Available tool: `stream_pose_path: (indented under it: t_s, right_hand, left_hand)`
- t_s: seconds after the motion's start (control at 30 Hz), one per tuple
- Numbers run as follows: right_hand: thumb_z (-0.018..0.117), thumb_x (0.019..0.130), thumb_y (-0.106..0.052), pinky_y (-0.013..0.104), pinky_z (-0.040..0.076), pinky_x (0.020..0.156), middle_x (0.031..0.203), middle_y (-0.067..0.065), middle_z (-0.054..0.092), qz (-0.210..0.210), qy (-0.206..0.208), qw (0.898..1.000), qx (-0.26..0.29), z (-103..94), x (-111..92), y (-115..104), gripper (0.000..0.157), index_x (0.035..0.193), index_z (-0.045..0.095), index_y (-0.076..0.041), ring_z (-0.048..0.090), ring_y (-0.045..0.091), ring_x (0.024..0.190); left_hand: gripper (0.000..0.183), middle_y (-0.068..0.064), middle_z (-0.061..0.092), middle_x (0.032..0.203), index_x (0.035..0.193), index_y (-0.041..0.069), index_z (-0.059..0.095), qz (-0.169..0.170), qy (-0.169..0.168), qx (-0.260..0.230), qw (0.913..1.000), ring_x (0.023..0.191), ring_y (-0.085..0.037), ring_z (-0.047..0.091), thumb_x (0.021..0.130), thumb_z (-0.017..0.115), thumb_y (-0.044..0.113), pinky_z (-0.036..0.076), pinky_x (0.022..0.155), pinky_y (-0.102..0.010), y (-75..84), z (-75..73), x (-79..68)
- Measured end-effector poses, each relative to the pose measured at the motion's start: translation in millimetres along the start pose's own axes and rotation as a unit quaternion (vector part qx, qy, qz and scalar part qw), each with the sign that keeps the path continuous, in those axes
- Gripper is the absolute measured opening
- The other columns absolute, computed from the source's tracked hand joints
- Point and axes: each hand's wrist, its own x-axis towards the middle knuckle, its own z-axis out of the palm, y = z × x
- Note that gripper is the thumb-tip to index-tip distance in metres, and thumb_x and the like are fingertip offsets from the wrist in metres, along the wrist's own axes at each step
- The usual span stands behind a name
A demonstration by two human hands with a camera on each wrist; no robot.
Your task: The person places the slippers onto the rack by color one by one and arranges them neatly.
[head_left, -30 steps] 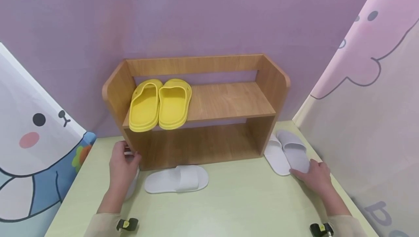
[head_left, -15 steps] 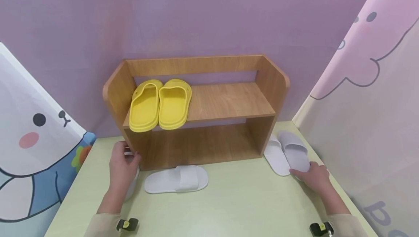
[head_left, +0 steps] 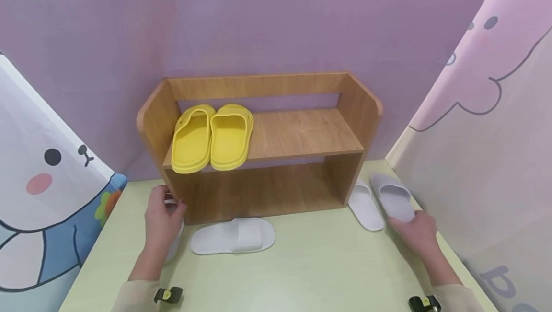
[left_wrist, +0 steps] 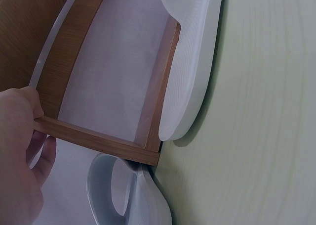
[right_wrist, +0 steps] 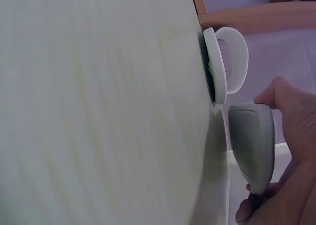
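A wooden shoe rack (head_left: 360, 110) stands against the back wall. My left hand (head_left: 163, 221) grips the front edge of its left side panel between thumb and fingers. Behind that hand a pale slipper (left_wrist: 150, 202) lies beside the rack, partly hidden. On the right, my right hand (head_left: 415, 233) holds a grey slipper (head_left: 394, 202) by its heel end; in the right wrist view its sole is raised off the table. Just left of it, a white slipper (head_left: 364, 210) lies by the rack's right side. Another white slipper (head_left: 215, 237) lies crosswise before the rack.
A pair of yellow clogs (head_left: 229, 142) sits at the left of the upper shelf. The pale green table (head_left: 302, 273) carries everything. Purple cloth (head_left: 276, 19) hangs behind, with printed cloths at both sides.
My right hand has lifted the grey slipper's heel end and shifted it slightly right, widening the gap to the white slipper. The left hand stays on the rack.
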Motion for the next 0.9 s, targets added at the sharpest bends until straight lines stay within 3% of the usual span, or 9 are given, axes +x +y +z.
stream_pose_path:
  t_s: [0.2, 0.6, 0.9]
  right_hand:
    - [0.088, 0.078, -0.029, 0.044, 0.045, 0.066, 0.099, 0.037, 0.066, -0.022, 0.07, 0.997, 0.038, 1.6, 3, -4, 0.064, 0.111, 0.064, 0.019, 0.059, 0.047, 0.091]
    - [0.093, 0.075, -0.019, 0.038, 0.047, 0.068, 0.105, 0.028, 0.066, -0.03, 0.152, 0.982, 0.111, -0.7, 5, -24, 0.059, 0.117, 0.068, 0.013, 0.061, 0.04, 0.092]
    - [0.093, 0.079, -0.017, 0.036, 0.048, 0.082, 0.138, 0.026, 0.049, -0.035, 0.172, 0.971, 0.163, -17.7, -10, -58, 0.081, 0.144, 0.055, 0.011, 0.049, 0.033, 0.123]
  left_hand:
    - [0.042, -0.016, 0.059, 0.128, 0.132, -0.001, 0.054, 0.008, 0.004, -0.003, 1.0, 0.117, -0.035, 0.066, 0.095, 0.072, -0.007, 0.044, 0.086, -0.001, 0.3, 0.1, 0.5]
    - [0.041, -0.017, 0.059, 0.127, 0.131, -0.001, 0.054, 0.01, 0.005, -0.002, 0.9999, 0.117, -0.035, 0.066, 0.095, 0.072, -0.006, 0.044, 0.086, -0.001, 1.1, 0.0, 0.9]
    - [0.041, -0.018, 0.058, 0.128, 0.132, -0.001, 0.053, 0.003, 0.001, 0.002, 1.0, 0.116, -0.035, 0.067, 0.096, 0.072, -0.005, 0.043, 0.085, -0.001, 1.3, -0.3, 0.5]
